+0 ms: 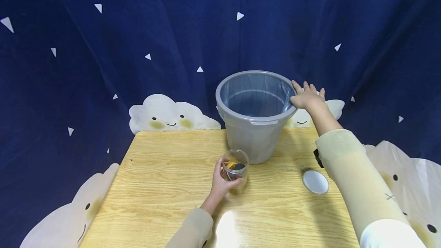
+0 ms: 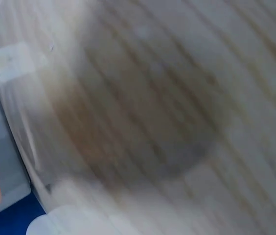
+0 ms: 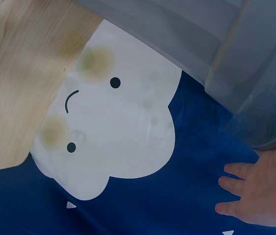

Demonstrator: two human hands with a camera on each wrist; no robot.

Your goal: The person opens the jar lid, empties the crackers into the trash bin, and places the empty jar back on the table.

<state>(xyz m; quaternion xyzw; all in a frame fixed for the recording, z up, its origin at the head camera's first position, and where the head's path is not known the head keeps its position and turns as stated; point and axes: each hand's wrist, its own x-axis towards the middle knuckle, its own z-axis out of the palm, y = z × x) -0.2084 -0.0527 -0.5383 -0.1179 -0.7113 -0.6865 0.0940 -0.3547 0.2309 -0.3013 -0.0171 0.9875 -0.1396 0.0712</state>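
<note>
My left hand (image 1: 222, 183) grips a clear round jar (image 1: 243, 170) from its left side, in front of the bin, with the thumb across the near side. Through its open top I see something yellow and ridged (image 1: 231, 165) and something dark (image 1: 239, 167); their kind is unclear. A large grey bin (image 1: 251, 137) stands on the table, with a translucent bluish liner (image 1: 255, 95) inside. At the bin's right rim is my right hand (image 1: 308, 97), its fingers spread straight and the thumb lying over the rim. In the right wrist view, the fingers (image 3: 233, 186) extend past the bin's edge.
On the wooden table (image 1: 165, 171), a white round disc (image 1: 315, 181) lies to the right, beside my right forearm. A dark blue curtain (image 1: 172, 30) with white triangles and cloud faces hangs behind and around the table. The left wrist view is mostly blurred.
</note>
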